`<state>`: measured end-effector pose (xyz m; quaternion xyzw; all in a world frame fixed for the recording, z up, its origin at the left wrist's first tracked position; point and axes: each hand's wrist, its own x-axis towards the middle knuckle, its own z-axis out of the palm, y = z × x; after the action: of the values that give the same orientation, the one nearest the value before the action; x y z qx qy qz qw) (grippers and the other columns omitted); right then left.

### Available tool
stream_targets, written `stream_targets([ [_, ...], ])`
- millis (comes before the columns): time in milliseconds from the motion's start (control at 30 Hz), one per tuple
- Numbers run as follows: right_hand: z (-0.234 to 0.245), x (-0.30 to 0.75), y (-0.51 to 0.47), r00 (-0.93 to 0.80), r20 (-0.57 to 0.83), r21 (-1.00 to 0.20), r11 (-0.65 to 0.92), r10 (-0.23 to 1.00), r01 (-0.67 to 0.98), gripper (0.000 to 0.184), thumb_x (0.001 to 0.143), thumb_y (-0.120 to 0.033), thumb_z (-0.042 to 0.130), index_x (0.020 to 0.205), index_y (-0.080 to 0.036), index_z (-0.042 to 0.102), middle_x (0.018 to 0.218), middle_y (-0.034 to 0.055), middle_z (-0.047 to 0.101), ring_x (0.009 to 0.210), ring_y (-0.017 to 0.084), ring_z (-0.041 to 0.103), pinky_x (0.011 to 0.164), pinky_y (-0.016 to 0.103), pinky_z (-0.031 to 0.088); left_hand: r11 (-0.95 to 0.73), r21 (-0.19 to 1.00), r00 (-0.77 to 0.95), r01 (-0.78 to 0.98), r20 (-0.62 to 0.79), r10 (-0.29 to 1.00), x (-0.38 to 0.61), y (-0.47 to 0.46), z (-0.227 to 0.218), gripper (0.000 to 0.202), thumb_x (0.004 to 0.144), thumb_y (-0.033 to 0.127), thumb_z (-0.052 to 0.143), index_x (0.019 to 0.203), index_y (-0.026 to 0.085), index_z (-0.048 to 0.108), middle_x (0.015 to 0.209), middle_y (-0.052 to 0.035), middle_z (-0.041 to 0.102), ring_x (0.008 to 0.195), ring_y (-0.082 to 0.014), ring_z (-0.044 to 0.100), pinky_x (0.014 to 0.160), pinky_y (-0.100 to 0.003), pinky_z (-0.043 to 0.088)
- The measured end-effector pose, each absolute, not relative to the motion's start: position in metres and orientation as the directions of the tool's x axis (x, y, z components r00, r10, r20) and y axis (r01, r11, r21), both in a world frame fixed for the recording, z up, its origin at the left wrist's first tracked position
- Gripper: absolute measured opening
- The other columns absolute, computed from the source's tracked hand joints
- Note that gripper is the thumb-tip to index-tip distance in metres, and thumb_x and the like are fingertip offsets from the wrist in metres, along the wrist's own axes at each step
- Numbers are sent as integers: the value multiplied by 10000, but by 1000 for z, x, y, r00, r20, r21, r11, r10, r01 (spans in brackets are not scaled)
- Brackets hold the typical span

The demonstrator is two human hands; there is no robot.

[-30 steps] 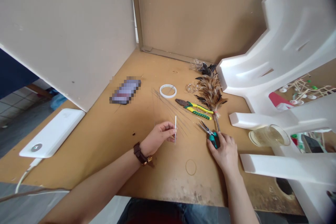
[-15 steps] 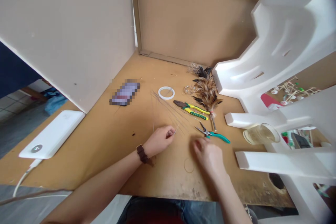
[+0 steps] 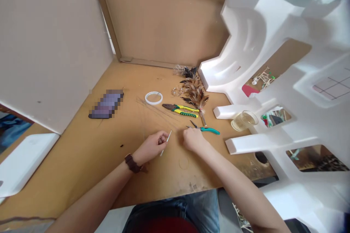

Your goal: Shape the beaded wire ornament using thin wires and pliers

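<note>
My left hand (image 3: 153, 145), with a dark watch at its wrist, is closed on a thin white stick (image 3: 169, 135) that slants up between the fingertips. My right hand (image 3: 193, 139) is curled to its right; its fingertips are turned away, so anything inside is hidden. Just beyond it lie needle-nose pliers (image 3: 210, 130) with teal handles, their jaws partly spread. Farther back are yellow-and-green combination pliers (image 3: 188, 114). Several thin wires (image 3: 161, 111) spread over the table beyond my hands. Between my forearms rests a thin loop (image 3: 179, 164).
Behind the pliers lie a white ring (image 3: 146, 98) and a bundle of brown feathers (image 3: 194, 91). A phone (image 3: 106, 105) and white power bank (image 3: 24, 160) are on the left. At right, an upturned white plastic chair (image 3: 246, 145) holds a glass of pale liquid (image 3: 240, 122).
The camera view has swung to the right. My left hand now shows the white stick standing out of its grip. My right hand has turned inward, curled closer to my left.
</note>
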<state>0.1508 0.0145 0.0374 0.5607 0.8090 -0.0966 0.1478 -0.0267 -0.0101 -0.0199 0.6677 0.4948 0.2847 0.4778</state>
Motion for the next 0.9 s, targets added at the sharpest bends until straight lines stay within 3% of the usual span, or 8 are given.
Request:
stream_targets([
  [233,51,206,4,-318,-280,-124,294,906,948,182,676,-125,519,807,-174,634,798,58,675,731,171,608,596,222,379,-121,836,286,535,-44,957,-23,-10,-17,133,764,290,465,754,182,543,628,9,560,585,-132,518,561,-224,382],
  [400,54,228,-2,-213,-174,-179,182,962,967,237,707,-79,437,837,-159,619,800,89,652,733,182,592,613,243,365,-127,681,188,721,-16,982,-27,-2,-19,132,762,277,466,708,189,549,651,-9,601,615,-147,539,576,-229,352],
  [567,53,237,-6,-277,-127,-375,212,952,902,225,760,-144,414,889,-196,591,754,13,629,653,121,564,589,208,391,-7,767,113,642,-86,990,-35,7,-24,188,742,334,491,644,186,552,526,12,582,525,-143,526,535,-229,341],
  [633,46,233,-7,-298,-99,-571,191,949,799,195,775,-191,418,892,-187,574,709,-3,603,588,108,542,561,212,404,35,819,94,572,-109,990,-37,9,-26,204,735,353,500,634,186,557,489,16,572,506,-145,532,533,-234,349],
  [733,31,219,-8,-292,-68,-861,92,954,500,152,750,-244,479,859,-175,559,682,-18,553,533,95,517,539,231,418,52,868,84,494,-107,991,-38,11,-28,210,728,361,508,628,182,553,481,20,566,494,-142,540,536,-237,367],
  [900,17,197,-6,-295,-125,-973,-59,947,223,169,694,-273,578,826,-170,550,649,-36,512,507,86,509,517,239,428,50,903,73,427,-90,993,-40,15,-30,215,750,359,482,636,177,501,481,43,521,457,-115,514,519,-225,387],
])
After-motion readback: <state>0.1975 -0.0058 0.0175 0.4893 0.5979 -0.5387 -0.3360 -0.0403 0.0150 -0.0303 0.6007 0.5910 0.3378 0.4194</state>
